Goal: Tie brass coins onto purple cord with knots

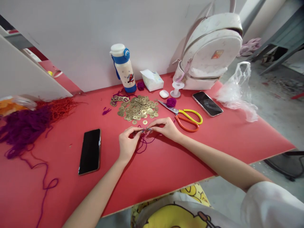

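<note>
My left hand [127, 142] and my right hand [165, 127] meet over the red table [213, 139], fingers pinched together on a thin purple thread [142, 146] that loops down between them. What sits at the fingertips is too small to make out. Just beyond my hands lies a pile of several brass coins [137, 109] with holes, some strung in a chain at its left.
Yellow and orange scissors [185, 117] lie right of the coins, near a purple yarn ball [171, 102]. Phones lie at left [90, 151] and right [207, 103]. A bottle [123, 67], tissue pack [152, 80], white backpack [209, 53] and empty spool [177, 89] stand behind. Tangled yarn [26, 122] heaps far left.
</note>
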Demonstrator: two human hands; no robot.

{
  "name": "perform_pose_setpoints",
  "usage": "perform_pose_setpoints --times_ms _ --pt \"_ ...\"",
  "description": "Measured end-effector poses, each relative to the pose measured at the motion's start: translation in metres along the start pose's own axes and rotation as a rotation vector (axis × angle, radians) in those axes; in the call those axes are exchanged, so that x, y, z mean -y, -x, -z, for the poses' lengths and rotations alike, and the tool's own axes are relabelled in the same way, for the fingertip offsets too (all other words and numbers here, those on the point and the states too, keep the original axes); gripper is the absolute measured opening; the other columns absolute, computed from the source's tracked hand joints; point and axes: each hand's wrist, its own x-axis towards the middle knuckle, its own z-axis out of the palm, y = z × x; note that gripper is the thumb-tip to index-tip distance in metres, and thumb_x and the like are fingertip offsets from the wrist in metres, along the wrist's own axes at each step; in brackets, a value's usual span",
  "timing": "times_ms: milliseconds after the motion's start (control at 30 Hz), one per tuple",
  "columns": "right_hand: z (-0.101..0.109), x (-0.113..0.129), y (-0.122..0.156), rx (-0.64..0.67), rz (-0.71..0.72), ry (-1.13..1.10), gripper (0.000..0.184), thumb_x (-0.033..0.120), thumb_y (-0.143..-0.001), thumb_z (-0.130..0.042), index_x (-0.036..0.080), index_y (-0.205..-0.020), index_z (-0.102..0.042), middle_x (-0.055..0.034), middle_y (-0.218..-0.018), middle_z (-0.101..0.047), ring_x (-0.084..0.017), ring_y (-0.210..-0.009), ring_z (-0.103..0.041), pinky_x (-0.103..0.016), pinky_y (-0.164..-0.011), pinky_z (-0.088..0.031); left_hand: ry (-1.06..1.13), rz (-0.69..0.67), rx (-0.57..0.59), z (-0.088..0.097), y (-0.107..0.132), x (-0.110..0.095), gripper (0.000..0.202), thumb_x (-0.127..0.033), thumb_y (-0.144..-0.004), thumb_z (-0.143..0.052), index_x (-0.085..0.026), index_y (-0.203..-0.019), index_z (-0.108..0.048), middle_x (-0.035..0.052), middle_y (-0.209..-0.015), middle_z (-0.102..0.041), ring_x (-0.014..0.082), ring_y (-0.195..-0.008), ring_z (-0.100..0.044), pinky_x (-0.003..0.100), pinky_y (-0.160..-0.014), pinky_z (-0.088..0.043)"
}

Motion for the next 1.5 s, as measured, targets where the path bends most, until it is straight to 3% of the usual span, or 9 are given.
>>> perform_pose_setpoints --times_ms 200,400,600,733,867,1067,1300,1367,1500 --pt "0.000 -0.001 -0.001 0.005 0.015 0.069 0.013 0.027 -0.084 -0.069 0.018 -0.088 -0.078 -0.0058 -0.085 -0.078 -0.017 -0.077 -0.071 -0.028 -0.074 -0.056 -0.060 -0.093 0.026 0.000 0.002 0.004 0.008 -0.026 -0.079 -0.071 -0.024 -0.081 -0.078 0.0040 -0.082 -0.077 0.0208 -0.078 -0.069 0.034 -0.078 -0.055" --pt "0.000 -0.001 -0.002 -0.044 0.040 0.142 0.011 0.024 -0.085 -0.067 0.019 -0.088 -0.077 -0.0056 -0.085 -0.076 -0.016 -0.077 -0.068 -0.027 -0.073 -0.053 -0.014 -0.057 0.045 -0.001 0.003 0.006 0.009 -0.026 -0.078 -0.074 -0.024 -0.085 -0.079 0.0045 -0.087 -0.078 0.0221 -0.082 -0.071 0.036 -0.082 -0.056" --pt "-0.004 0.000 -0.001 -0.040 0.105 0.200 0.012 0.029 -0.087 -0.068 0.019 -0.086 -0.074 -0.0052 -0.084 -0.073 -0.016 -0.074 -0.065 -0.028 -0.070 -0.050 0.065 -0.008 0.078 0.000 0.002 0.002 0.008 -0.025 -0.078 -0.072 -0.022 -0.081 -0.078 0.0040 -0.081 -0.077 0.0200 -0.077 -0.071 0.032 -0.076 -0.057" --pt "-0.006 0.001 0.001 -0.052 0.003 0.206 0.020 0.037 -0.086 -0.069 0.017 -0.085 -0.069 -0.0028 -0.073 -0.071 -0.013 -0.061 -0.061 -0.024 -0.059 -0.046 0.137 0.036 0.063 0.000 0.000 0.001 0.009 -0.023 -0.078 -0.070 -0.019 -0.080 -0.078 0.0040 -0.079 -0.076 0.0184 -0.074 -0.070 0.029 -0.072 -0.055" --pt "-0.008 0.001 0.004 -0.009 -0.006 0.398 0.028 0.045 -0.083 -0.072 0.017 -0.076 -0.070 -0.0020 -0.068 -0.070 -0.012 -0.058 -0.058 -0.023 -0.057 -0.039 0.132 0.014 0.043 0.000 0.001 0.001 0.009 -0.021 -0.078 -0.070 -0.019 -0.080 -0.078 0.0034 -0.078 -0.075 0.0165 -0.073 -0.069 0.026 -0.070 -0.054" --pt "-0.010 -0.004 0.005 -0.002 0.018 0.500 0.024 0.036 -0.093 -0.060 0.020 -0.081 -0.074 -0.0029 -0.076 -0.073 -0.012 -0.065 -0.060 -0.023 -0.063 -0.039 0.118 -0.048 0.049 0.000 0.001 -0.001 0.007 -0.023 -0.077 -0.072 -0.019 -0.078 -0.078 0.0029 -0.075 -0.074 0.0153 -0.069 -0.067 0.024 -0.066 -0.052" --pt "-0.004 0.013 0.002 -0.043 -0.010 0.199 0.037 0.045 -0.094 -0.054 0.018 -0.072 -0.066 -0.0020 -0.064 -0.065 -0.013 -0.055 -0.055 -0.026 -0.055 -0.042 0.175 -0.001 0.044 0.000 -0.001 0.005 0.015 -0.022 -0.078 -0.071 -0.021 -0.090 -0.080 0.0040 -0.085 -0.076 0.0170 -0.078 -0.069 0.027 -0.075 -0.054" --pt "0.003 0.025 -0.002 -0.126 0.047 0.078 0.039 0.048 -0.093 -0.054 0.019 -0.070 -0.063 -0.0028 -0.070 -0.066 -0.015 -0.065 -0.060 -0.028 -0.063 -0.048 0.169 0.023 0.026 0.001 -0.002 0.006 0.021 -0.022 -0.078 -0.071 -0.022 -0.097 -0.079 0.0031 -0.084 -0.076 0.0163 -0.075 -0.068 0.027 -0.074 -0.054" --pt "0.020 0.052 -0.011 -0.240 0.151 -0.190 0.034 0.049 -0.090 -0.060 0.020 -0.071 -0.059 -0.0057 -0.107 -0.069 -0.020 -0.103 -0.065 -0.034 -0.088 -0.053 0.135 0.015 -0.020 0.003 -0.004 0.009 0.025 -0.023 -0.078 -0.071 -0.022 -0.102 -0.079 0.0023 -0.081 -0.076 0.0157 -0.073 -0.066 0.028 -0.075 -0.054"
